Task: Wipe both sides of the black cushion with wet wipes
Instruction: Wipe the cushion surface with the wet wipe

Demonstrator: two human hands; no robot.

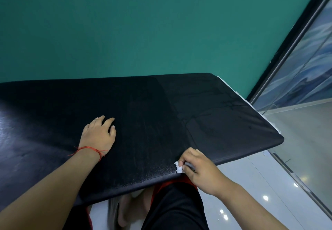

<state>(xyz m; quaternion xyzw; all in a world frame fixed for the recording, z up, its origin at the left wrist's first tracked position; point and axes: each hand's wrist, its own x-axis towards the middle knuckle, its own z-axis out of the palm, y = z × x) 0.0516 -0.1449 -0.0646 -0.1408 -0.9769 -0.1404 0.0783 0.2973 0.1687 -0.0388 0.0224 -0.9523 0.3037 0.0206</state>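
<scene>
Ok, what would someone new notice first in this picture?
A big black cushion spans the middle, in front of a green wall. The left hand rests on its top, a red string round the wrist; the right hand pinches a crumpled white wipe at the near edge.

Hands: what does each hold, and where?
The right hand pinches the wet wipe by its right end; the left hand rests on the black cushion, holding nothing.

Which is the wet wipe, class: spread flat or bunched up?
Bunched up. The wet wipe shows as a crumpled white wad, pinched by the right hand at the near edge of the black cushion.
</scene>
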